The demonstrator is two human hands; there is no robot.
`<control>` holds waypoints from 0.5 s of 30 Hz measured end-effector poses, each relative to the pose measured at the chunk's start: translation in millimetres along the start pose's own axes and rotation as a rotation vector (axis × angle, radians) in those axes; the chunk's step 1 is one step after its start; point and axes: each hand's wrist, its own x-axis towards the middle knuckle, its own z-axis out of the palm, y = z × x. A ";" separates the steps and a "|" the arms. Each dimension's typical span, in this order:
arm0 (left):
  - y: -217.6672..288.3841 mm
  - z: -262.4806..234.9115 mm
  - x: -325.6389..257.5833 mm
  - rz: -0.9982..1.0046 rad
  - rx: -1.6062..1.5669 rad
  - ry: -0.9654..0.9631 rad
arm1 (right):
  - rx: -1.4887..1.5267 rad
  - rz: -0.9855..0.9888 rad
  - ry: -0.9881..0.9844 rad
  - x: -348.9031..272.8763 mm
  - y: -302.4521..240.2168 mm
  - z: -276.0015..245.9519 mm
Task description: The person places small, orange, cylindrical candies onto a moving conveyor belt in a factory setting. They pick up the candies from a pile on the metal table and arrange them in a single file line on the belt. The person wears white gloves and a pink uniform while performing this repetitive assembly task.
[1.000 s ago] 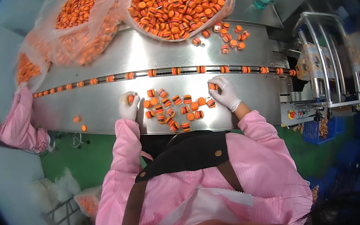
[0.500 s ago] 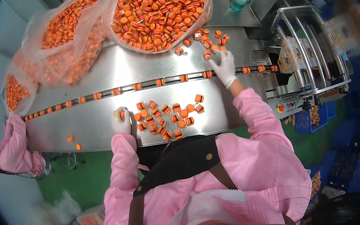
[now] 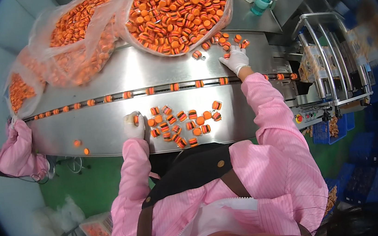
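My left hand (image 3: 135,126), in a white glove, is closed around a small orange burger-shaped candy (image 3: 136,120) over the near side of the steel table. To its right lies a loose group of the same striped candies (image 3: 181,116), some on their sides. My right hand (image 3: 237,60), also gloved, reaches past the conveyor channel (image 3: 187,85). Its thumb and fingers are apart over a few candies (image 3: 226,47) beside the large bag. The fingertips partly cover those candies, so contact is hard to judge. Spaced candies sit in a row along the channel.
Large clear bags (image 3: 177,16) of candies line the far side. A machine with metal rollers (image 3: 327,60) stands at the right end. A co-worker in pink (image 3: 20,153) is at the far left. A teal bottle (image 3: 263,0) stands behind; two candies (image 3: 77,143) lie at left.
My right hand has moved farther away, among the loose candies by the bag. The left hand still holds its candy. The view has shifted slightly, and the row in the channel has moved along.
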 end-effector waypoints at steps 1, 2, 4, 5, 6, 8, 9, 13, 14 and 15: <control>0.6 0.5 -0.7 0.003 0.004 0.006 | 0.006 -0.023 0.008 1.6 2.8 3.1; 1.3 0.1 -0.4 0.006 0.003 0.009 | 0.029 -0.028 0.014 3.6 4.5 6.3; 7.1 -2.2 0.0 0.009 -0.001 0.014 | 0.070 -0.039 0.024 6.6 7.3 10.3; 9.3 -2.7 -0.1 0.013 0.003 0.017 | 0.069 -0.042 0.026 7.1 9.1 11.4; 11.2 -3.2 -0.1 0.018 0.007 0.022 | 0.069 -0.048 0.029 7.7 9.5 11.2; 11.7 -1.0 -0.2 0.025 0.013 0.031 | 0.090 -0.048 0.039 7.2 12.4 10.1; 10.3 -0.8 -0.5 0.025 0.019 0.038 | 0.113 -0.047 0.044 6.3 11.9 9.3; 11.1 0.0 -0.3 0.000 0.031 0.032 | 0.241 -0.025 0.170 -11.9 10.8 -0.4; 10.3 0.1 0.5 0.000 0.024 0.036 | 0.306 -0.035 0.160 -20.7 10.0 -3.6; 9.4 0.7 0.3 0.001 0.015 0.034 | 0.368 -0.040 0.148 -34.0 9.5 -6.9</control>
